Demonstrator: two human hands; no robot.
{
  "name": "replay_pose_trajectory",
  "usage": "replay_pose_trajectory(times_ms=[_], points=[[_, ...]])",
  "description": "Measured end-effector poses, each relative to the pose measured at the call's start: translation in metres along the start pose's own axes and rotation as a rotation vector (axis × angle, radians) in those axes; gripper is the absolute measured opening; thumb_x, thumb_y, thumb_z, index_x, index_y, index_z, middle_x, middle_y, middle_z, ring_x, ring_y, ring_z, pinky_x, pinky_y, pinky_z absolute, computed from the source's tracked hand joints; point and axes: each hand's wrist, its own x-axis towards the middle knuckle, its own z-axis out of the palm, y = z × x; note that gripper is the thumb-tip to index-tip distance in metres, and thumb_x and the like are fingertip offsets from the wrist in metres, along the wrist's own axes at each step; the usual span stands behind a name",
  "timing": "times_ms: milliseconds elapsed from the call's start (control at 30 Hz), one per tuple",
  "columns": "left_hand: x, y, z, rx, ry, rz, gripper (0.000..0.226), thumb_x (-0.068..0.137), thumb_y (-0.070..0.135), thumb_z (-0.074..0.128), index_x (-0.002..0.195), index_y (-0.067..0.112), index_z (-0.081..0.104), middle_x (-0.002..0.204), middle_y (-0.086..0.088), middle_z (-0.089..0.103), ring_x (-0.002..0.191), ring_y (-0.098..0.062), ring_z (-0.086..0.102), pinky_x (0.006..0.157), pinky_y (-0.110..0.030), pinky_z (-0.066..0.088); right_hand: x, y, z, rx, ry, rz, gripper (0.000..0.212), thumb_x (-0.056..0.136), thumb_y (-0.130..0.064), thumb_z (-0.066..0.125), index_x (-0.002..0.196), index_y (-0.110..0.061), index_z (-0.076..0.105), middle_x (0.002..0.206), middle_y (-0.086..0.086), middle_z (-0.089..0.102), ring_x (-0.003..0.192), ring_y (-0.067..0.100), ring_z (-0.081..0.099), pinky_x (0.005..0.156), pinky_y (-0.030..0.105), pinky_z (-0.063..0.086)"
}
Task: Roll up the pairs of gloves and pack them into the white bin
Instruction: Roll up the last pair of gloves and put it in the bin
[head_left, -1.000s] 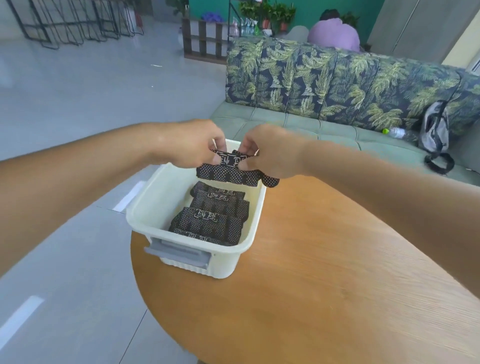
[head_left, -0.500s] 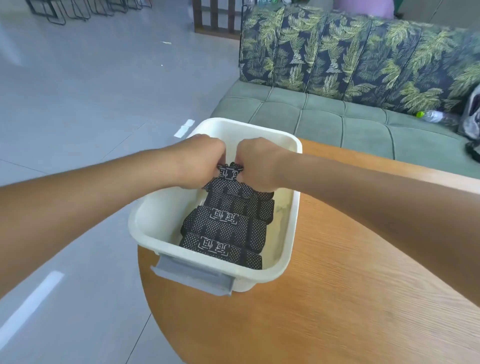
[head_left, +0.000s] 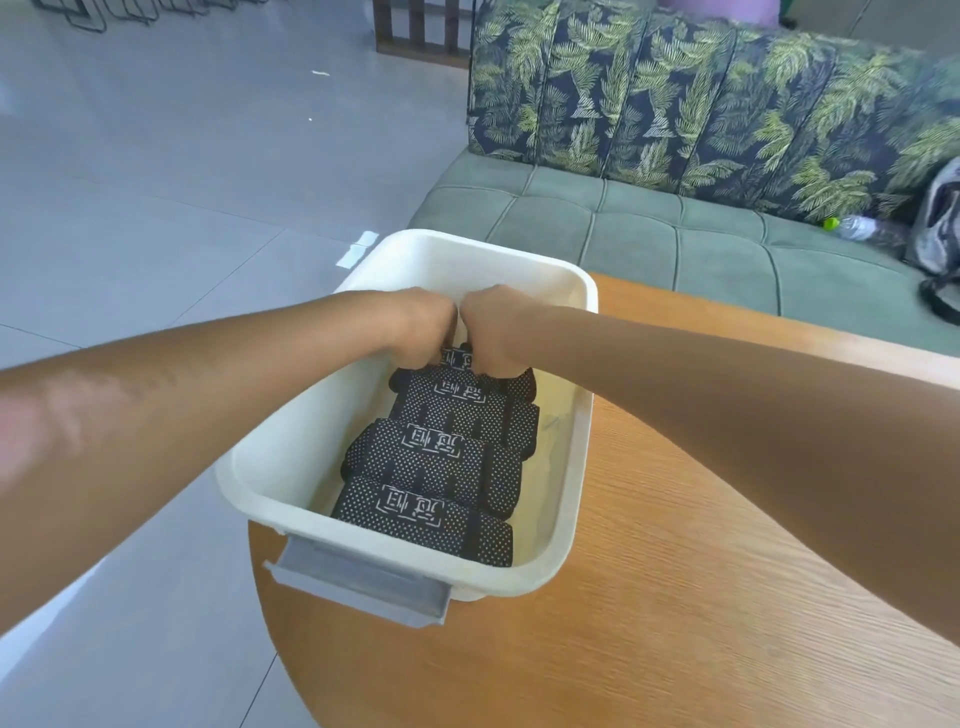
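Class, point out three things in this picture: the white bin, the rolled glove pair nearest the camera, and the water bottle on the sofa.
white bin (head_left: 586, 415), head view, on its right rim.
nearest rolled glove pair (head_left: 415, 512), head view, on its printed top.
water bottle (head_left: 857, 227), head view, on its clear body.

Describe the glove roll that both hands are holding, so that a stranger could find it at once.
On the round wooden table stands a white bin holding a row of black dotted glove rolls. The held roll is the farthest one, pinched between the left hand and right hand; the others lie untouched.

One head-worn view — looking forward and down, close over the white bin (head_left: 582, 296).
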Motion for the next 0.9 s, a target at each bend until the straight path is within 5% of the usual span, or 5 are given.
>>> replay_pose_trajectory(times_ms=[133, 267, 333, 467, 900], points=[[0.003, 0.0, 0.003, -0.018, 0.015, 0.002, 0.025, 0.095, 0.016, 0.062, 0.114, 0.002, 0.07, 0.112, -0.017, 0.071, 0.091, -0.028, 0.061, 0.086, -0.038, 0.05, 0.004, 0.002, 0.003, -0.075, -0.043, -0.041, 0.02, 0.095, -0.023, 0.06, 0.107, -0.008, 0.064, 0.086, 0.004, 0.053, 0.079, 0.023, 0.051, 0.068, 0.026, 0.04], [-0.003, 0.0, 0.005, -0.028, 0.126, 0.01, 0.007, 0.09, 0.013, 0.065, 0.095, 0.008, 0.064, 0.111, -0.019, 0.07, 0.095, -0.032, 0.064, 0.088, -0.043, 0.054, 0.004, 0.005, 0.003, -0.024, -0.019, -0.003, 0.012, 0.096, -0.02, 0.06, 0.089, -0.013, 0.054, 0.077, 0.001, 0.05, 0.078, 0.023, 0.05, 0.067, 0.027, 0.04], [-0.009, -0.003, 0.002, -0.044, 0.159, 0.019, 0.019, 0.091, 0.017, 0.068, 0.109, 0.011, 0.065, 0.117, -0.018, 0.066, 0.104, -0.035, 0.063, 0.092, -0.044, 0.052, -0.002, 0.008, -0.002, 0.02, -0.001, 0.015, 0.019, 0.095, -0.017, 0.062, 0.081, -0.011, 0.05, 0.073, 0.0, 0.048, 0.083, 0.024, 0.055, 0.068, 0.028, 0.041], [-0.031, -0.004, -0.01, -0.104, 0.258, 0.066, 0.03, 0.093, 0.021, 0.066, 0.121, 0.013, 0.064, 0.124, -0.013, 0.064, 0.112, -0.033, 0.061, 0.095, -0.043, 0.051, -0.015, 0.017, -0.012, 0.11, 0.107, 0.036, 0.029, 0.093, -0.014, 0.059, 0.122, -0.014, 0.06, 0.11, 0.006, 0.062, 0.098, 0.027, 0.061, 0.069, 0.029, 0.046], [-0.15, 0.058, -0.027, -0.417, 0.487, 0.132, 0.011, 0.094, 0.037, 0.065, 0.088, 0.027, 0.065, 0.085, 0.014, 0.066, 0.075, 0.002, 0.063, 0.071, -0.03, 0.051, -0.148, 0.074, -0.002, 0.497, 0.513, 0.192, 0.016, 0.095, -0.019, 0.053, 0.098, -0.02, 0.069, 0.09, 0.0, 0.07, 0.085, 0.022, 0.065, 0.077, 0.037, 0.055]])
